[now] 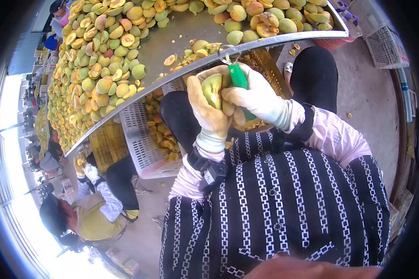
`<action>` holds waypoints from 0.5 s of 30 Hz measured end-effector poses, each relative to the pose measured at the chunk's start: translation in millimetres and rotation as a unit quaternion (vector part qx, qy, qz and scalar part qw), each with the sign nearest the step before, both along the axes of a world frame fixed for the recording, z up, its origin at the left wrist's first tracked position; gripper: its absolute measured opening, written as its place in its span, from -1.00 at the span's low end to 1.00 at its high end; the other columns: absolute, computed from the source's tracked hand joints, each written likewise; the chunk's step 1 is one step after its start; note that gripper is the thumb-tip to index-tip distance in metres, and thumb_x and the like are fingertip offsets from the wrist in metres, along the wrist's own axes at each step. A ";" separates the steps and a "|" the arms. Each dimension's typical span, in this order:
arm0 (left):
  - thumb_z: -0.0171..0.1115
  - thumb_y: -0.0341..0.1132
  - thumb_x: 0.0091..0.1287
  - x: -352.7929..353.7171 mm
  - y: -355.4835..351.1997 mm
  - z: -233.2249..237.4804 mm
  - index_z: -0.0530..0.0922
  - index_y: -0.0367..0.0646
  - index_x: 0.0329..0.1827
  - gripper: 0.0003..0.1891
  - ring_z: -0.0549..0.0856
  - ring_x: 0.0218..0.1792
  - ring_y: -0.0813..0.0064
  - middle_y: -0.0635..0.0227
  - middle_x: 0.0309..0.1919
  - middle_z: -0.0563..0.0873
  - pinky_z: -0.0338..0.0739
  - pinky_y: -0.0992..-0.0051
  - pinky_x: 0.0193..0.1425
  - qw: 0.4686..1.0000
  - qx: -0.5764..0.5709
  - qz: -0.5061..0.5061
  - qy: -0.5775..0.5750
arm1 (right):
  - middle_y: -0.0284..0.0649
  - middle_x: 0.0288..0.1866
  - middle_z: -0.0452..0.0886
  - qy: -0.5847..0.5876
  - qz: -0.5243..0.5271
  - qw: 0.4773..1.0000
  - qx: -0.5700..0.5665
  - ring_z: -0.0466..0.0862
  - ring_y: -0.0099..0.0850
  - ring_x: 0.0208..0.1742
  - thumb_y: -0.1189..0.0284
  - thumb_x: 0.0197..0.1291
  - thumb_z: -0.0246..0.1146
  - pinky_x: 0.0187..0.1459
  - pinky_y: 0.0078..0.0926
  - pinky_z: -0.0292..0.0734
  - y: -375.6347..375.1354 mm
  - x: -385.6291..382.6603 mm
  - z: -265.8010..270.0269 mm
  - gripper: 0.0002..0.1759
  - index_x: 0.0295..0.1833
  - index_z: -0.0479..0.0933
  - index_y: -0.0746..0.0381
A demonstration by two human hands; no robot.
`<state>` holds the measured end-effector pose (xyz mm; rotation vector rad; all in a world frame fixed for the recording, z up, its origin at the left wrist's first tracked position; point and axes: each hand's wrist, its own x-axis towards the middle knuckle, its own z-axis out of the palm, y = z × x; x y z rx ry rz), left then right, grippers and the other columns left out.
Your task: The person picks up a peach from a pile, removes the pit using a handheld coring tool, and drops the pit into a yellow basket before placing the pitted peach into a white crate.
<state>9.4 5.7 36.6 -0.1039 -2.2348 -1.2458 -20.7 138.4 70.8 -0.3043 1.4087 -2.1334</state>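
Wears whitish gloves, pale pink sleeves, black wrist straps, black trousers and a black top bearing white, chain-like stripes.

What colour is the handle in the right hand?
The handle in the right hand is green, clearest in the head view.

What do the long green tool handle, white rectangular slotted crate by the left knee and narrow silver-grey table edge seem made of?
Green handle: probably smooth, slightly glossy plastic, given its even, saturated colour.
White crate: likely moulded plastic, fairly matt, with regular openings.
Table edge: apparently metal, from its grey sheen; exact metal unclear.
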 end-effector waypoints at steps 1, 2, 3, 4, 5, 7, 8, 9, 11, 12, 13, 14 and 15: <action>0.16 -0.24 0.33 -1.7 -1.8 -1.2 0.38 -0.36 0.14 -0.57 0.66 -0.15 0.30 0.08 -0.11 0.64 0.54 0.36 0.02 1.000 -0.016 0.014 0.018 | -0.25 -0.51 0.59 -0.008 0.019 1.000 -0.017 0.52 -0.53 -0.71 0.44 0.18 0.22 -0.63 -0.62 0.44 1.2 -1.9 3.8 -0.73 -0.04 0.39 0.32; 0.26 -0.29 0.27 -2.3 -3.8 -1.3 0.35 -0.37 0.17 -0.51 0.67 -0.15 0.26 0.03 -0.09 0.64 0.55 0.33 0.02 0.998 -0.032 0.029 0.036 | -0.25 -0.50 0.60 -0.014 0.056 0.998 -0.001 0.52 -0.55 -0.70 0.42 0.19 0.22 -0.64 -0.63 0.44 9.3 -6.7 12.7 -0.76 -0.10 0.41 0.31; 0.35 -0.34 0.22 -3.5 -6.4 -0.8 0.32 -0.39 0.20 -0.44 0.68 -0.16 0.22 -0.01 -0.08 0.64 0.56 0.30 0.02 0.996 -0.050 0.043 0.054 | -0.29 -0.49 0.61 -0.028 0.075 0.996 0.038 0.52 -0.57 -0.69 0.39 0.20 0.24 -0.64 -0.63 0.45 16.7 -14.1 18.0 -0.74 -0.08 0.44 0.30; 0.13 -0.17 0.35 -6.6 -8.9 2.1 0.37 -0.37 0.18 -0.52 0.69 -0.25 0.26 0.03 -0.12 0.67 0.59 0.39 -0.15 0.946 0.304 -0.085 -0.068 | -0.29 -0.48 0.61 -0.013 0.043 0.992 0.114 0.51 -0.58 -0.69 0.35 0.20 0.26 -0.63 -0.62 0.45 20.5 -17.3 21.5 -0.70 -0.04 0.45 0.30; -0.09 0.00 0.47 -10.4 -12.3 4.2 0.43 -0.35 0.15 -0.48 0.69 -0.35 0.30 0.06 -0.16 0.71 0.62 0.49 -0.31 0.746 0.610 -0.202 -0.177 | -0.30 -0.47 0.62 0.004 0.011 0.982 0.190 0.51 -0.58 -0.69 0.31 0.21 0.27 -0.63 -0.62 0.45 24.2 -21.5 21.6 -0.65 0.01 0.46 0.30; -0.35 0.06 0.52 -13.7 -22.6 4.5 0.47 -0.32 0.12 -0.40 0.69 -0.38 0.32 0.11 -0.14 0.71 0.61 0.56 -0.41 0.687 0.642 -0.242 -0.240 | -0.31 -0.46 0.61 0.203 -0.060 0.915 0.343 0.50 -0.60 -0.68 0.22 0.22 0.29 -0.62 -0.63 0.45 25.9 -30.0 6.0 -0.56 0.09 0.45 0.28; -0.35 0.06 0.52 -14.0 -19.8 3.4 0.47 -0.32 0.12 -0.40 0.69 -0.38 0.32 0.11 -0.14 0.71 0.61 0.56 -0.41 0.683 0.645 -0.245 -0.242 | -0.34 -0.51 0.57 0.109 -0.049 0.941 0.317 0.49 -0.62 -0.69 0.23 0.24 0.29 -0.63 -0.66 0.42 32.6 -26.8 2.2 -0.57 0.10 0.45 0.26; -0.34 0.02 0.53 -9.6 -11.8 13.2 0.48 -0.32 0.10 -0.43 0.68 -0.36 0.35 0.12 -0.14 0.70 0.61 0.55 -0.36 0.750 0.589 -0.204 -0.224 | -0.38 -0.55 0.52 0.012 -0.039 0.956 0.290 0.47 -0.64 -0.70 0.23 0.25 0.29 -0.64 -0.70 0.39 36.4 -19.0 11.5 -0.58 0.10 0.44 0.24; -0.33 -0.03 0.55 -7.7 -4.1 12.7 0.49 -0.32 0.08 -0.47 0.67 -0.34 0.37 0.14 -0.14 0.69 0.60 0.53 -0.31 0.808 0.528 -0.162 -0.207 | -0.38 -0.54 0.50 -0.030 -0.018 0.978 0.204 0.45 -0.64 -0.71 0.22 0.24 0.30 -0.67 -0.72 0.35 25.0 -10.3 21.3 -0.53 0.10 0.41 0.29; -0.32 -0.04 0.55 -9.3 -0.8 12.0 0.49 -0.32 0.07 -0.48 0.66 -0.29 0.40 0.16 -0.14 0.67 0.58 0.54 -0.22 0.901 0.385 -0.125 -0.155 | -0.35 -0.50 0.52 -0.014 -0.012 0.976 0.217 0.47 -0.63 -0.69 0.19 0.23 0.31 -0.65 -0.71 0.39 17.9 -8.4 27.1 -0.50 0.11 0.40 0.31; -0.32 -0.05 0.56 -9.7 0.9 12.8 0.49 -0.32 0.06 -0.48 0.64 -0.23 0.42 0.18 -0.13 0.66 0.55 0.54 -0.13 0.965 0.229 -0.082 -0.098 | -0.32 -0.46 0.53 0.001 -0.006 0.974 0.228 0.49 -0.63 -0.66 0.17 0.22 0.32 -0.62 -0.70 0.44 12.6 -7.3 30.3 -0.46 0.12 0.39 0.32; -0.33 -0.06 0.57 -3.4 -0.6 16.3 0.45 -0.31 0.08 -0.51 0.60 -0.11 0.45 0.21 -0.12 0.61 0.47 0.53 0.04 0.942 0.274 -0.120 -0.154 | -0.30 -0.41 0.55 0.027 -0.009 0.978 0.205 0.49 -0.62 -0.66 0.23 0.22 0.30 -0.61 -0.68 0.45 8.9 -7.8 23.8 -0.48 0.12 0.36 0.35; -0.33 -0.06 0.57 -3.0 1.7 15.8 0.45 -0.31 0.08 -0.51 0.60 -0.11 0.45 0.21 -0.12 0.61 0.47 0.53 0.04 0.942 0.274 -0.120 -0.154 | -0.30 -0.41 0.55 0.027 -0.009 0.978 0.205 0.49 -0.62 -0.66 0.23 0.22 0.30 -0.61 -0.68 0.45 4.9 -6.9 17.7 -0.48 0.12 0.36 0.35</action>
